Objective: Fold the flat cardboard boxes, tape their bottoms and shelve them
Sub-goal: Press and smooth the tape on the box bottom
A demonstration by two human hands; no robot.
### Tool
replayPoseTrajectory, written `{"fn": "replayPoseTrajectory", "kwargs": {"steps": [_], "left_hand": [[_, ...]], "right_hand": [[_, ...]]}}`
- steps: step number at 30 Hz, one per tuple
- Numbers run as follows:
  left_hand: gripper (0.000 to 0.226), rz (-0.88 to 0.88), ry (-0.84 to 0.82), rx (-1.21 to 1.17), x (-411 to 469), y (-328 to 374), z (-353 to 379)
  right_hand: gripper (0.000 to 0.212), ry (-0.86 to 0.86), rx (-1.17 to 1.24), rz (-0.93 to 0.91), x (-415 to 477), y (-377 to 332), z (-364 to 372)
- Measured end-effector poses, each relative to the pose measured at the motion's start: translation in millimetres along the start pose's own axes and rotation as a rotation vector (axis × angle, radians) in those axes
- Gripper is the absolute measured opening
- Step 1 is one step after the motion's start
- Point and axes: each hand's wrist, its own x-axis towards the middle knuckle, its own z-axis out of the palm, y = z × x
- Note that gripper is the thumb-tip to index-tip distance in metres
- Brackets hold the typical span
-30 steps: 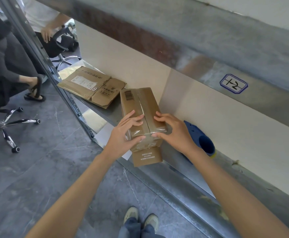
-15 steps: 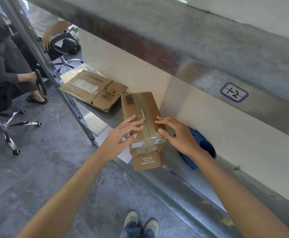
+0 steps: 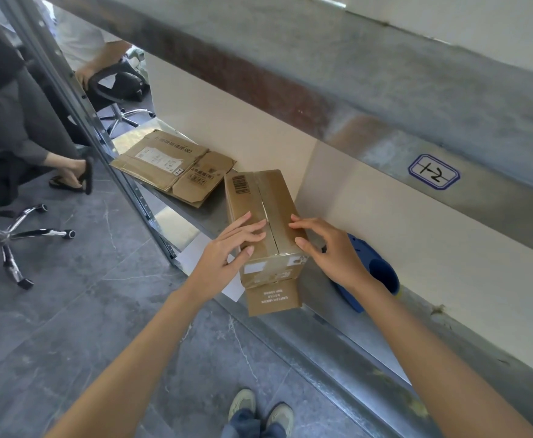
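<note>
Open-fingered, clasping nothing, left hand (image 3: pixel 225 251) and right hand (image 3: pixel 334 252) rest upon the taped cardboard box (image 3: pixel 260 203) on the metal shelf (image 3: pixel 214 214).

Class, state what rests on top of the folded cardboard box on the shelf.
The left hand and right hand rest their fingers on the box, either side of its seam. The cardboard under them is hidden.

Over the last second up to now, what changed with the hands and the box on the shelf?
The left hand released its wrap round the near end of the box; its fingers now lie flat on the top. The right hand drew back rightward, only fingertips touching the top's right edge. The box, the flat cardboard and the blue object stayed put on the shelf.
</note>
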Motion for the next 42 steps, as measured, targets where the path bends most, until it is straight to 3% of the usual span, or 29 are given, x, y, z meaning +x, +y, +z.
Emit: {"fn": "replayPoseTrajectory", "kwargs": {"steps": [11, 17, 20, 26, 34, 42], "left_hand": [[0.029, -0.051, 0.006, 0.012, 0.6, 1.2, -2.7], [0.058, -0.082, -0.053, -0.02, -6.5, 8.1, -13.7], [0.057, -0.078, -0.027, -0.018, -7.3, 9.6, -12.6], [0.052, -0.054, 0.047, -0.001, -7.8, 7.5, -7.1], [0.047, -0.036, 0.14, -0.038, -9.2, 6.3, 3.6], [0.034, -0.009, 0.256, -0.068, -8.7, 3.6, 16.1]], "right_hand": [[0.025, 0.01, 0.01, 0.03, -0.2, -6.2, -0.9], [0.056, -0.17, -0.065, 0.04, -4.9, -8.0, -17.5], [0.064, -0.165, -0.104, 0.03, -4.1, -6.9, -15.8], [0.057, -0.129, -0.101, 0.008, -2.4, -5.7, -13.6], [0.032, -0.037, -0.058, -0.033, -1.0, -2.2, -9.3], [0.027, 0.052, -0.037, -0.055, -0.8, 5.3, 1.0]]}}
